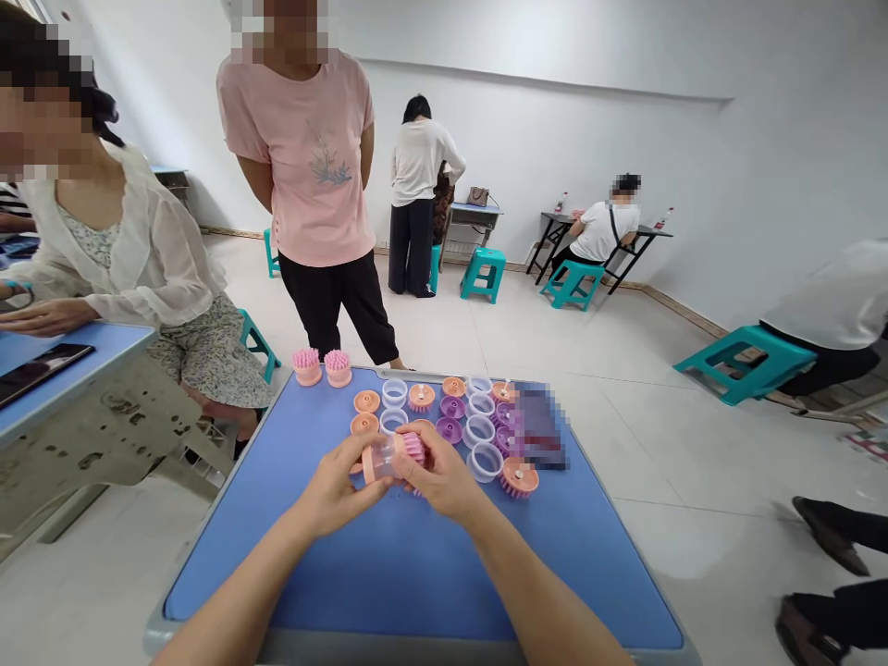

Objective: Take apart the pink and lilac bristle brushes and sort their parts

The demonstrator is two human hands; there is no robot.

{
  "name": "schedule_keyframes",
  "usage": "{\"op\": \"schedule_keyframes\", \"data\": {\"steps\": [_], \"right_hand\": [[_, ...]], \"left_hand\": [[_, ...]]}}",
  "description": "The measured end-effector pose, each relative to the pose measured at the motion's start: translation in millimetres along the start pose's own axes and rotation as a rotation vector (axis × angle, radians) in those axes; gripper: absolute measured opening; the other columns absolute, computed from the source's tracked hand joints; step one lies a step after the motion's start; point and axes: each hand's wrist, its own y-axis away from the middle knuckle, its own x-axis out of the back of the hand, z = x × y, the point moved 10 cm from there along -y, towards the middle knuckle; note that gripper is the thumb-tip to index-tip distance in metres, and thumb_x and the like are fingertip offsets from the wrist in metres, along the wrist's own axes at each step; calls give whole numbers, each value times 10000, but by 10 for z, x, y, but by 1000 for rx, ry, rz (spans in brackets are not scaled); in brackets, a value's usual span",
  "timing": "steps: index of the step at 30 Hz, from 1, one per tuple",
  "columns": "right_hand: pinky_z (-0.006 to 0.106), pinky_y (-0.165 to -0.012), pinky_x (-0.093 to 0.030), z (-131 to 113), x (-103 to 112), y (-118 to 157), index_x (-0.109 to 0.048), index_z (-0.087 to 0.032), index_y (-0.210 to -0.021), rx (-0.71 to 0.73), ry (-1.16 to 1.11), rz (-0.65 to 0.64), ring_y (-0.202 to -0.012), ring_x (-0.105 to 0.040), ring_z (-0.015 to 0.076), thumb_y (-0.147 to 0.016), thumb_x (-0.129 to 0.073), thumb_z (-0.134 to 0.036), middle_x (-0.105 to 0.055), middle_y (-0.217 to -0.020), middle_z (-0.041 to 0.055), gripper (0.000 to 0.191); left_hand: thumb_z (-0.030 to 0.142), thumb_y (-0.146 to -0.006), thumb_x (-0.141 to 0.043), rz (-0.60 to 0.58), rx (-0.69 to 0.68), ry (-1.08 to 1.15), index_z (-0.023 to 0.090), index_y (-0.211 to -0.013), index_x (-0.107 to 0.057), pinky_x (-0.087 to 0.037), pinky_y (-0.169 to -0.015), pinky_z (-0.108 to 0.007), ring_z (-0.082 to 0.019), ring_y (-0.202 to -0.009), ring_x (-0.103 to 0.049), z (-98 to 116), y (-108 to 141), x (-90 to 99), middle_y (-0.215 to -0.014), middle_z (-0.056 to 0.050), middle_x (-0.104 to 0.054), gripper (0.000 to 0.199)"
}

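Left hand and right hand curl around a clear plastic brush body with a pink bristle head, both gripping it between fingers and thumbs. Right fingers cover the join between body and head, so how they meet is hidden. Cannot tell whether the brush touches the blue table. Beyond the hands lie clear rings, purple discs and orange bristled heads, partly blocked by the hands. Two upright pink-bristled brushes stand at the far edge. A pixelated patch obscures something at right.
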Motion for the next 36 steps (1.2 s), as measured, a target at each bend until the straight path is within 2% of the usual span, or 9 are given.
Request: {"op": "schedule_keyframes", "data": {"steps": [12, 16, 21, 24, 27, 29, 32, 34, 36], "right_hand": [[234, -517, -465, -16, -73, -8, -497, -209, -998, 32, -52, -69, -576, -571, 100, -790, -527, -421, -535, -807, -7, 299], [257, -621, -473, -256, -79, 74, -508, -235, -1034, 227, 165, -59, -736, -566, 131, -760, -590, -324, -557, -894, 6, 300], [357, -916, -383, -530, -167, 234, -510, -262, -1045, 502, 357, -58, -1103, -461, 192, -743, -599, -167, -541, -1108, 37, 328], [381, -935, -379, -446, -177, 200, -437, -297, -1179, 434, 348, -74, -1179, -400, 211, -730, -634, -221, -423, -1275, 52, 496], [357, -798, -475, -244, -104, 102, -274, -283, -1315, 232, 214, -59, -1039, -513, 218, -698, -668, -368, -395, -1290, 99, 737], [324, -683, -506, -142, -79, 59, -268, -238, -1325, 134, 120, -64, -846, -586, 182, -745, -597, -442, -493, -1163, 109, 698], [294, -562, -498, -70, -81, 30, -416, -192, -1229, 63, 77, -87, -625, -579, 142, -815, -460, -492, -585, -855, 53, 513], [281, -550, -491, -89, -67, 31, -503, -201, -1122, 79, 99, -74, -625, -574, 141, -818, -471, -453, -579, -806, 32, 396], [296, -660, -496, -192, -57, 53, -528, -225, -1070, 181, 162, -50, -770, -582, 160, -784, -549, -354, -578, -906, 34, 315]], "left_hand": [[369, -744, -506, -79, 186, -6, 201, -1020, -487, -422, -503, -215, -134, -571, -530, -97, 23, -44, -701, 3, -570, 323], [429, -795, -390, -20, 248, 126, 175, -913, -529, -370, -497, -218, -120, -496, -456, -141, 32, 19, -577, 30, -506, 312], [506, -826, -309, -29, 355, 408, 161, -802, -518, -364, -508, -228, -123, -508, -441, -269, 52, -42, -559, 27, -474, 405], [504, -823, -335, -3, 390, 463, 155, -849, -522, -374, -529, -231, -126, -540, -451, -339, 56, -26, -609, 16, -494, 397], [464, -797, -410, 38, 356, 411, 152, -901, -536, -392, -588, -234, -147, -658, -486, -339, 38, 44, -759, -20, -547, 352], [434, -765, -465, 22, 325, 388, 153, -919, -541, -401, -601, -235, -151, -682, -494, -306, 26, 41, -798, -27, -558, 328], [394, -729, -526, -51, 285, 386, 158, -947, -543, -410, -596, -231, -145, -666, -497, -234, 15, -30, -774, -18, -567, 322], [374, -721, -541, -69, 283, 381, 160, -956, -547, -413, -590, -228, -142, -659, -500, -217, 13, -51, -761, -14, -573, 318], [360, -726, -536, -49, 304, 361, 162, -950, -556, -414, -588, -228, -145, -663, -509, -244, 16, -33, -764, -16, -584, 300]]}}
